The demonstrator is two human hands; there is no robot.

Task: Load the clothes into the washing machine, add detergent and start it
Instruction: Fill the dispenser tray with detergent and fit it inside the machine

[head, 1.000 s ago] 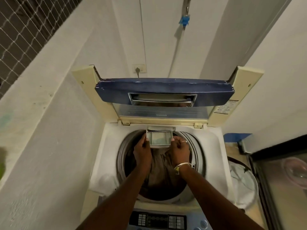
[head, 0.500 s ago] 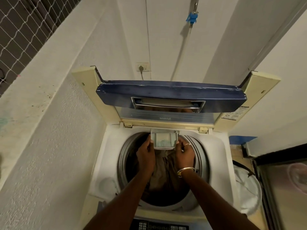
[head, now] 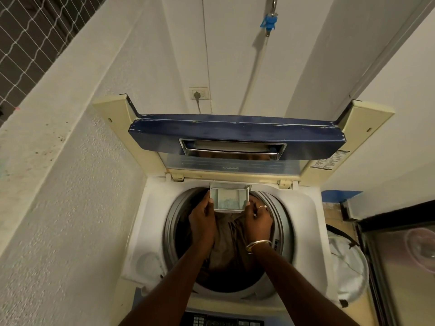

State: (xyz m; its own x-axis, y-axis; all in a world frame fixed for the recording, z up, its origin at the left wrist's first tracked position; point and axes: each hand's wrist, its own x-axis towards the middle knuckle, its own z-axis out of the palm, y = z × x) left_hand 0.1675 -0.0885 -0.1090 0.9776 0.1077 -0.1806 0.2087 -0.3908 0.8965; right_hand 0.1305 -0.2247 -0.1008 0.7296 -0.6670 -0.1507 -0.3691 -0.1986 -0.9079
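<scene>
The top-loading washing machine stands with its blue-and-cream lid folded up at the back. Brown clothes lie in the drum. A small detergent drawer with pale blue powder in it sticks out from the back rim above the drum. My left hand grips the drawer's left side and my right hand, with a ring and a bangle, grips its right side. The control panel shows at the bottom edge.
A rough white wall runs close along the left. A wall socket with a plug sits behind the lid. A white laundry bag lies right of the machine, beside a dark glass-fronted appliance.
The drawer has slid back toward the rim, with both hands following it. The view has tilted up slightly.
</scene>
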